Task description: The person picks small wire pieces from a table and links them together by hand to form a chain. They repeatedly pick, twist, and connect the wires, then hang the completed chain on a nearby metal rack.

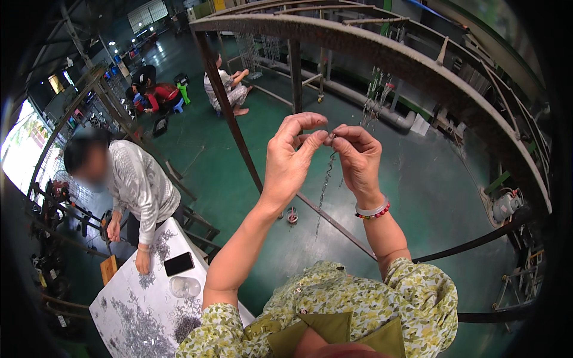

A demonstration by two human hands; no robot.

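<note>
Raised in front of me, my left hand (289, 158) and my right hand (360, 156) meet at their fingertips. Both are closed in a pinch around the top of a thin dark metal chain (325, 188), which looks made of small twisted links or hooks. It dangles freely below the fingers. The exact piece between the fingertips is too small to make out. A clear band and a red beaded bracelet (376, 212) circle my right wrist.
A rusty metal frame (382, 36) curves above and beyond my hands. At lower left, a white table (113, 292) holds piles of small metal hooks (140, 328), a phone (179, 264) and a clear plastic container (185, 287). A person (143, 185) leans over it. Others sit farther back.
</note>
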